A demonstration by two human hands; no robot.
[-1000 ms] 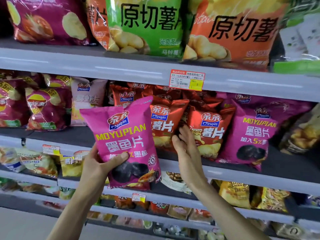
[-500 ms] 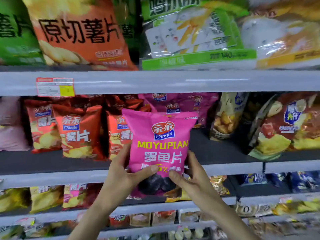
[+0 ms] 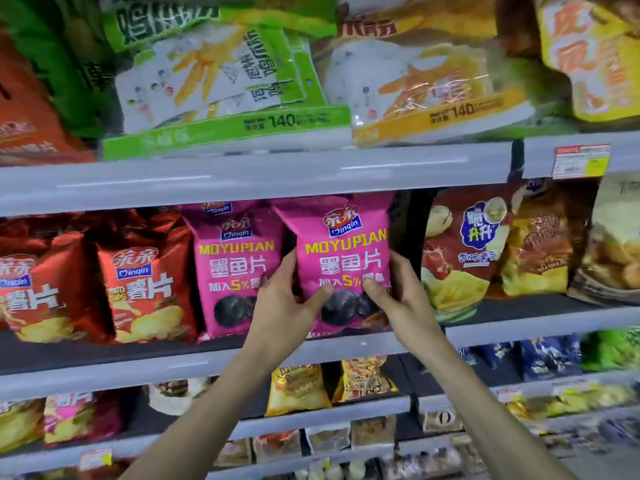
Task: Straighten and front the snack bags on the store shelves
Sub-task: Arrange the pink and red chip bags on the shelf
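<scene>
Grey shelves point(image 3: 173, 368) ran across in front of me, packed with snack bags. On the middle one I held a pink bag point(image 3: 341, 258) upright and facing out, its bottom edge down at the front lip and its top tucked under the shelf above. My left hand point(image 3: 280, 303) gripped its left side and my right hand point(image 3: 401, 296) its right, both thumbs pressed on the front near the dark picture, fingers curled behind. A second pink bag point(image 3: 235, 268) stood just beside it on the left, then red bags point(image 3: 145, 278). A tomato bag point(image 3: 464, 251) stood to the right across a dark gap. Above lay fries bags point(image 3: 221, 81), and a price tag point(image 3: 581, 161) hung on the upper rail at right.
</scene>
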